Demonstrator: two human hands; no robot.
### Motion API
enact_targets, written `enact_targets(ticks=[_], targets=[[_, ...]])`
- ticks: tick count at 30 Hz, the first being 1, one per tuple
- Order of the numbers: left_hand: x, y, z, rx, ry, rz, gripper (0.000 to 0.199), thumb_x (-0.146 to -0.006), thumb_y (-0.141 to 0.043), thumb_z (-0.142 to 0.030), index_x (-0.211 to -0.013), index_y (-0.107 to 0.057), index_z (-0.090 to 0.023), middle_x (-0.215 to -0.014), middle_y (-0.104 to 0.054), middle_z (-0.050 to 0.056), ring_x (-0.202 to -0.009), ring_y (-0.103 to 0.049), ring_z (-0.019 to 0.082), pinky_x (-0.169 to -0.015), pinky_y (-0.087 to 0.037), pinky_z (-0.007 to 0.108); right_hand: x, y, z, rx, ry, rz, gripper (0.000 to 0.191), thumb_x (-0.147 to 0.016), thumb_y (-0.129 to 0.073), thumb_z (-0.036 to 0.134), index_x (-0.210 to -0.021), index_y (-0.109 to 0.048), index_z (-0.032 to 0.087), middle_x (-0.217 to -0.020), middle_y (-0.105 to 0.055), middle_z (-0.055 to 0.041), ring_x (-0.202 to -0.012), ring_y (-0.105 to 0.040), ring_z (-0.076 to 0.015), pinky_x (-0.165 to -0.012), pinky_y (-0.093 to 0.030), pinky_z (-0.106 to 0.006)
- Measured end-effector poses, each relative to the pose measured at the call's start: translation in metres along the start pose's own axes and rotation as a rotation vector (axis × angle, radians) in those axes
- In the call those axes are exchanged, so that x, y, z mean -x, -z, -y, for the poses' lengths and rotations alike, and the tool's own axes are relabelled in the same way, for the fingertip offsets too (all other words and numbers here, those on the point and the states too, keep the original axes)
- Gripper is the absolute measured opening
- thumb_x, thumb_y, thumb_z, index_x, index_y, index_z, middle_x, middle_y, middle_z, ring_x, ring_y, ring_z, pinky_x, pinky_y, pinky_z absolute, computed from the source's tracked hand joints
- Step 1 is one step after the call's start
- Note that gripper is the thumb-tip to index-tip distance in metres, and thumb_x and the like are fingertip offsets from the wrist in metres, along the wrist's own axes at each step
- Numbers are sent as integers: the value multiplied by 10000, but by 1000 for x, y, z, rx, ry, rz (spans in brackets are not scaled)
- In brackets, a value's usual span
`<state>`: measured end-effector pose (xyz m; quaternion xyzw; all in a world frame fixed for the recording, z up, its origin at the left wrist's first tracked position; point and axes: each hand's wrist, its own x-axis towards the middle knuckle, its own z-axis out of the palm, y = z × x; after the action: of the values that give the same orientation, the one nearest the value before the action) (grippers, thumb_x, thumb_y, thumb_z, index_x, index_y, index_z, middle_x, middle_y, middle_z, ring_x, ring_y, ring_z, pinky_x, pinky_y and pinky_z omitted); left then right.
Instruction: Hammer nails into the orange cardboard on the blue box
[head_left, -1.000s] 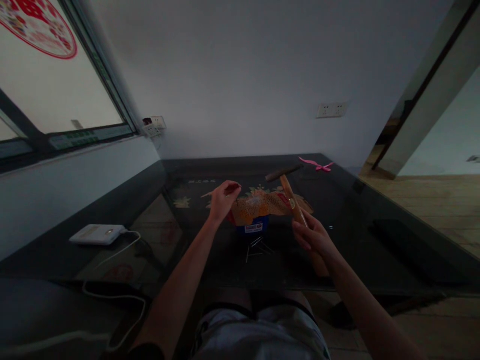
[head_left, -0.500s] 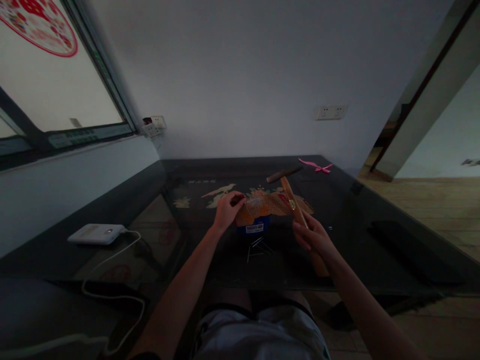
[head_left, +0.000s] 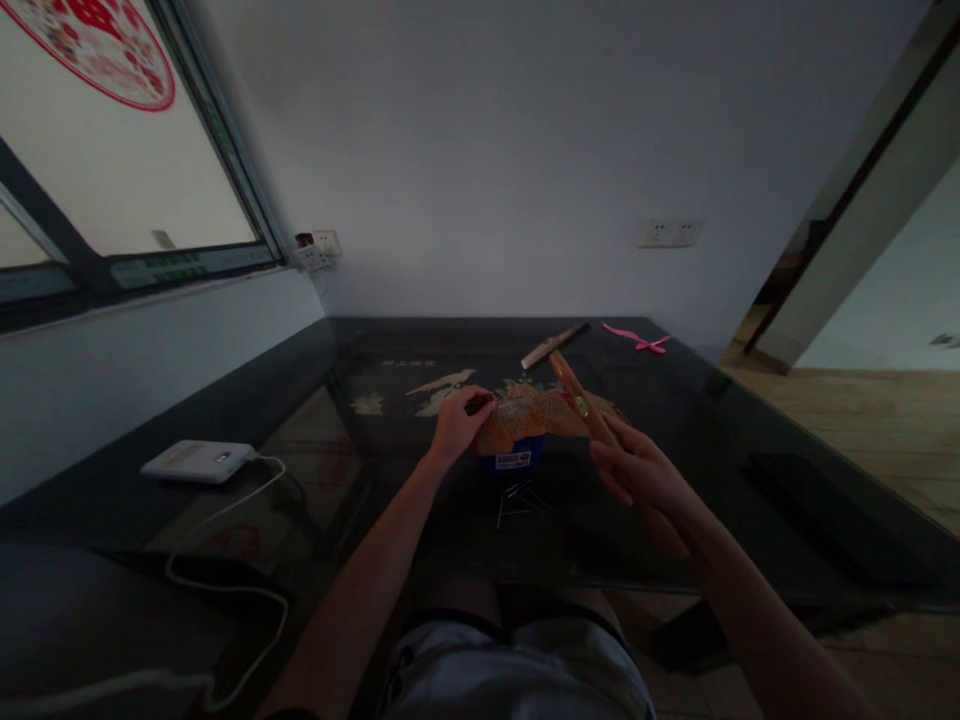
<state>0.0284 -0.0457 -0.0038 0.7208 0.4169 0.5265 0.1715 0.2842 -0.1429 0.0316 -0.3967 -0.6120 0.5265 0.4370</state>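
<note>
My right hand (head_left: 637, 468) grips the wooden handle of a hammer (head_left: 573, 388). The hammer's metal head is raised over an orange-brown patterned sheet or board (head_left: 541, 412), close to its middle. This piece lies across a blue box (head_left: 513, 456) with a white label. At the piece's left end, my left hand (head_left: 461, 422) has thumb and fingertips pinched together; what lies between them is too dark to make out. In front of the blue box, several thin metal nails (head_left: 517, 500) lie loose on the dark table (head_left: 420, 345).
A white power bank (head_left: 201, 461) with a cable lies at the left. A pink ribbon (head_left: 641, 341) rests near the back right corner. On the right side is a flat black object (head_left: 825, 515). The wall with sockets (head_left: 670, 233) stands behind the table.
The hammer has tilted further left, its head shifting left while the handle's end swings right with my right hand. My left hand stays at the patterned piece. The view has shifted slightly.
</note>
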Motion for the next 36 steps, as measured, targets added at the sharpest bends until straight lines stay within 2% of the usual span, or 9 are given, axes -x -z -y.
enact_targets(ticks=[6,10,17,21,23,28,33,36], targets=[[0,1,3,-1,-3,17,78,-761,-597,-214,-809,-626,-160,-797,-678,36,-740,-645,152,-712,-521,277,6,-8,59,172,-64,77,645,-794,-551,297,-1373,-324,127,-453,-417,107,-281,-350,-44,-283,-262,-150],[0,2,2,-23,-2,11,68,-752,-604,-214,-786,-622,-157,-795,-675,35,-738,-638,153,-716,-514,280,7,-16,77,280,-85,153,634,-798,-551,313,-1377,-342,158,-538,-450,83,-306,-361,-35,-286,-280,-154],[0,1,3,-47,33,7,99,-760,-601,-242,-802,-619,-153,-753,-664,25,-690,-622,141,-673,-497,261,4,-21,75,436,-141,239,602,-813,-522,297,-1376,-353,165,-519,-466,67,-350,-385,-71,-327,-318,-180],[0,2,0,-56,44,-5,108,-776,-588,-257,-809,-628,-162,-757,-668,20,-688,-621,139,-662,-488,253,2,-19,77,476,-69,216,559,-785,-551,295,-1321,-450,172,-652,-612,-10,-439,-477,-110,-410,-406,-225],[0,2,-1,-41,51,-10,101,-777,-586,-253,-803,-632,-166,-761,-672,18,-697,-627,142,-674,-490,257,3,-19,81,480,-44,209,560,-783,-554,298,-1321,-456,178,-709,-633,-25,-454,-491,-111,-418,-411,-226],[1,1,-2,-40,55,-22,89,-773,-590,-247,-790,-630,-169,-781,-675,19,-716,-628,144,-697,-486,263,7,-23,83,485,-67,199,584,-806,-534,312,-1361,-390,200,-774,-610,-10,-390,-429,-56,-344,-343,-182],[1,3,0,-124,79,-12,112,-749,-618,-269,-770,-621,-158,-708,-651,12,-651,-597,142,-634,-465,259,4,-26,73,431,-160,262,541,-812,-513,274,-1334,-399,185,-613,-488,55,-351,-396,-44,-318,-315,-160],[0,4,-1,-91,67,-1,81,-753,-611,-238,-764,-622,-159,-724,-658,13,-681,-611,142,-661,-471,259,4,-26,75,458,-127,228,520,-819,-509,274,-1316,-410,157,-568,-458,65,-348,-393,-48,-314,-305,-159]])
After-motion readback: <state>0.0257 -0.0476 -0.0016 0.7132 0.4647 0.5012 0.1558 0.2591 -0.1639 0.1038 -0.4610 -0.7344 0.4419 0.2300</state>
